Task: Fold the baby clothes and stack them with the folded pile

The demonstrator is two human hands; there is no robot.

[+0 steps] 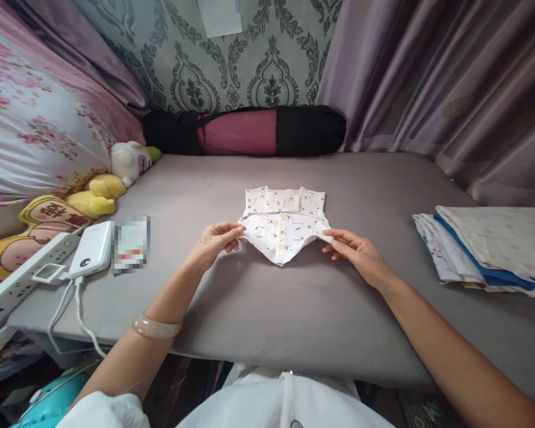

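Observation:
A white baby garment (282, 224) with a small colourful print lies flat on a grey padded surface (365, 184), its lower part folded to a point. A pale yellow strip runs down its middle. My left hand (217, 242) pinches the garment's left edge, and a translucent bangle (157, 326) circles that wrist. My right hand (354, 251) holds the opposite corner between fingers and thumb. Both corners are slightly lifted.
At the right lies a stack of folded clothes (485, 249). On the left are a white power bank (91, 249) with cables, a power strip (31, 279), a blurred card (131, 245) and plush toys (116, 178). A rolled mat in a black bag (245, 132) lies along the back.

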